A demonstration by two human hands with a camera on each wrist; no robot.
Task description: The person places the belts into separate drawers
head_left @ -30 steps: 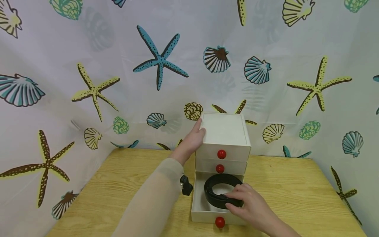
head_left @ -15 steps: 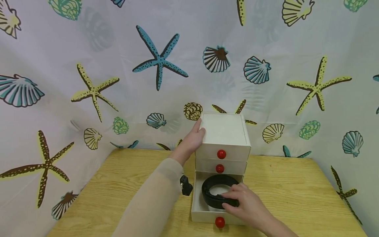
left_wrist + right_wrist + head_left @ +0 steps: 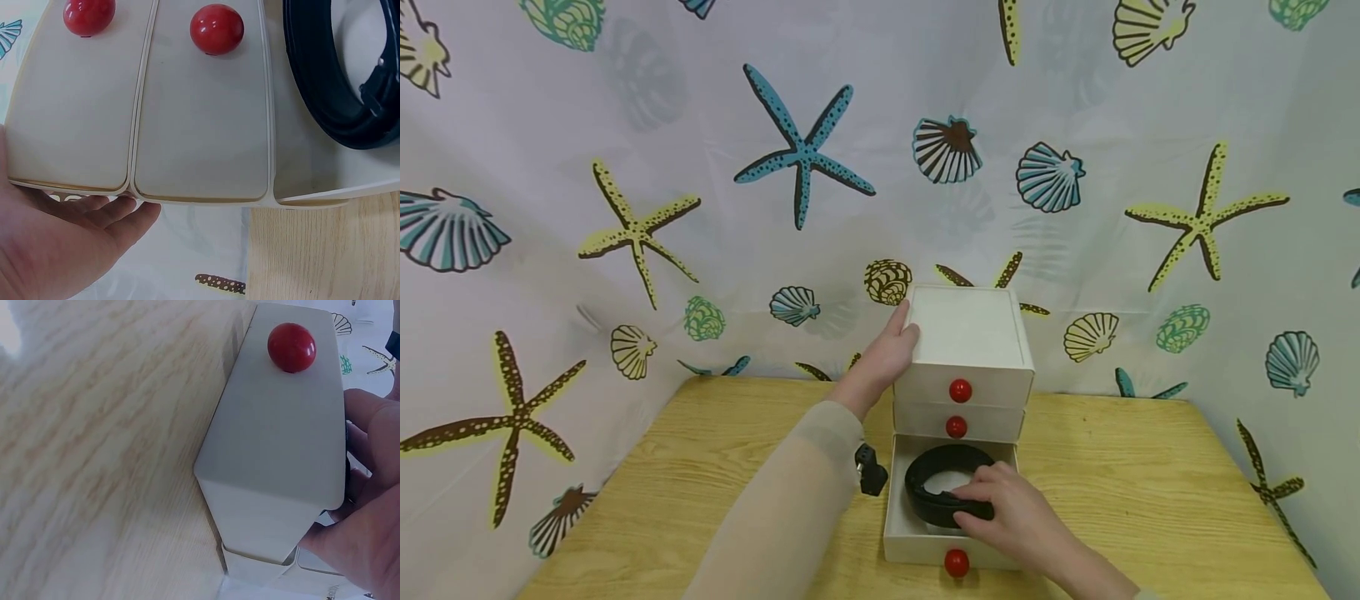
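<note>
A small white chest [image 3: 970,329] with red ball knobs stands on the table. Its bottom drawer [image 3: 921,549] is pulled out, and the upper two are closed. My left hand [image 3: 886,357] rests against the chest's left side, its fingers lying along that side in the left wrist view. A coiled black belt [image 3: 928,507] is in the bottom drawer, tilted, with a small fastening [image 3: 377,90] on its band. My right hand [image 3: 1013,512] pinches the belt's near right part between thumb and fingers. The drawer front [image 3: 281,425] hides most of that grip in the right wrist view.
The wooden table [image 3: 1112,492] extends to both sides of the chest. Behind it hangs a white cloth [image 3: 700,125] printed with starfish and shells. A black device [image 3: 871,471] sits at my left wrist, just left of the drawer.
My right hand has moved a little to the left, taking the belt with it toward the drawer's left side. The left hand stays against the chest.
</note>
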